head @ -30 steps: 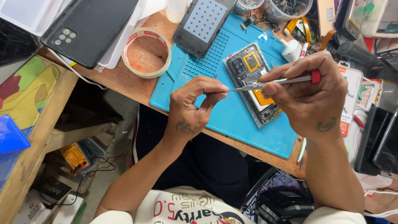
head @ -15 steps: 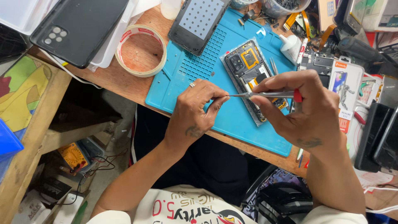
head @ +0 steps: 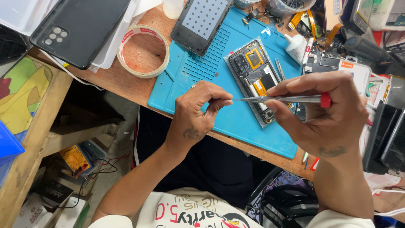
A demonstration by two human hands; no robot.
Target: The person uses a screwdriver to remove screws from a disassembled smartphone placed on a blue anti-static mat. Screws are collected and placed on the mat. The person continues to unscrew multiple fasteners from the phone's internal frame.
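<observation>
A black phone cover (head: 80,29) and a tape roll (head: 143,50) lie at the left of a wooden bench (head: 126,86). On the blue mat (head: 236,122), the left hand (head: 196,112) is curled, its fingertips pinched at the tip of the tweezers (head: 282,99); whether they grip anything there cannot be told. The opened phone (head: 255,76) lies on the mat just behind the tweezers. The right hand (head: 327,112) holds the tweezers closed between thumb and fingers, above the phone's lower end.
</observation>
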